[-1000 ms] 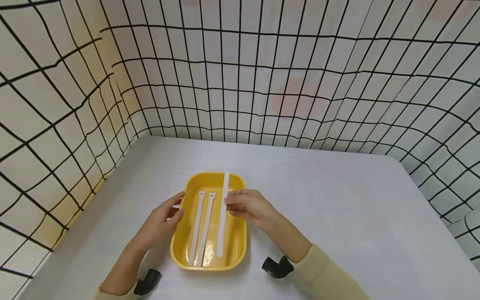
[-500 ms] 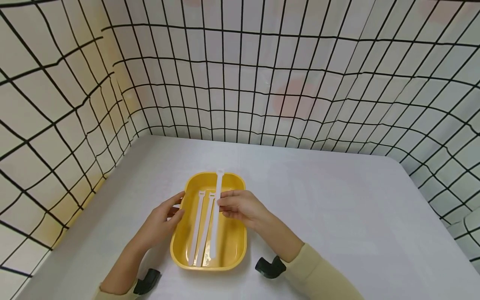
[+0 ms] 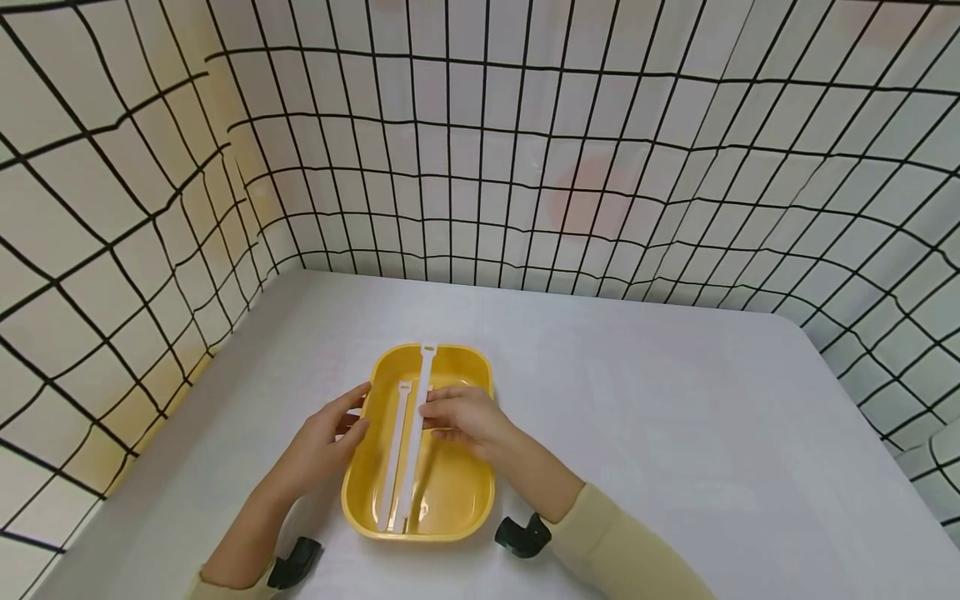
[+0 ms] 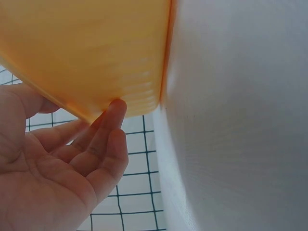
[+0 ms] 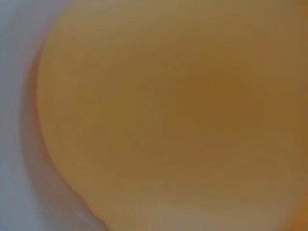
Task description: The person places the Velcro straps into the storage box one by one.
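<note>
My right hand (image 3: 461,417) is over the yellow tray (image 3: 457,487), pinching a white hook-and-loop cable tie (image 3: 415,446) with a slotted head at its far end. The held tie runs lengthwise and its head overlaps the tray's far rim. To its left a second white cable tie (image 3: 394,458) lies on the tray floor. A third is mostly hidden under the held tie and fingers. My left hand (image 3: 322,442) is at the tray's left side, its loosely bent fingertips (image 4: 117,107) touching the outer wall. The right wrist view shows only blurred yellow tray (image 5: 168,120).
The tray stands on a white tabletop (image 3: 660,433). A white surround with a black grid (image 3: 480,158) rises along the back and both sides. Dark wrist mounts (image 3: 522,536) sit by both sleeves.
My right hand has carried the cable tie leftward across the tray, from its right part to over the other ties. The left hand and tray have stayed put.
</note>
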Tool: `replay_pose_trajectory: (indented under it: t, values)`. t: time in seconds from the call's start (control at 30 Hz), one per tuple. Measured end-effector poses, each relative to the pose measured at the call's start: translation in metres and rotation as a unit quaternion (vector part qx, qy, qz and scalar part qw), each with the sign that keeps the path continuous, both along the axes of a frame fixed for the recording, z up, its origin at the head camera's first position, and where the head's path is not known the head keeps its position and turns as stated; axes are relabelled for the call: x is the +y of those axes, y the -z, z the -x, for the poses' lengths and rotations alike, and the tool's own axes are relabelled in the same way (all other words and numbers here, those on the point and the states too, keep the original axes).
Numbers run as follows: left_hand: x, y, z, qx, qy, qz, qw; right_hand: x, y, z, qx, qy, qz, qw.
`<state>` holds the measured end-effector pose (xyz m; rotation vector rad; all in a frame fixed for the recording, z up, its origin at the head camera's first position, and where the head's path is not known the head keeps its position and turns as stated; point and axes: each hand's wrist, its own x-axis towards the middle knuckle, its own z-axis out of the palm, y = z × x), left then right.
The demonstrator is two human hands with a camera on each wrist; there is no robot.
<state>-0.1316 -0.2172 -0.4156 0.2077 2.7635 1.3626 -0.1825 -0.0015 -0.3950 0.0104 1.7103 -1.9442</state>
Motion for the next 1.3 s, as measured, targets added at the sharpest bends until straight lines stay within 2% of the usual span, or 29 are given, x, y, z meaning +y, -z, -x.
replay_pose_trajectory:
  t: [0.3, 0.43, 0.53, 0.9, 1.3]
  values:
    - [0.001, 0.000, -0.001, 0.000, 0.002, 0.002, 1.0000, -0.009, 0.007, -0.004, -0.015, 0.046, -0.045, 0.9978]
    - [0.000, -0.001, -0.002, 0.011, 0.008, -0.004, 0.9999, -0.011, 0.008, -0.006, -0.021, 0.074, -0.064, 0.9949]
    - [0.000, -0.001, -0.003, 0.020, 0.013, -0.013, 0.9996, -0.013, 0.008, -0.006, -0.024, 0.082, -0.080, 0.9931]
    - [-0.001, -0.001, -0.002, 0.027, 0.012, -0.014, 0.9995, -0.014, 0.007, -0.004, -0.042, 0.089, -0.067, 0.9929]
    - [0.001, -0.003, -0.003, 0.015, 0.004, -0.004, 0.9999, -0.017, 0.015, -0.004, -0.005, 0.069, -0.166, 0.9837]
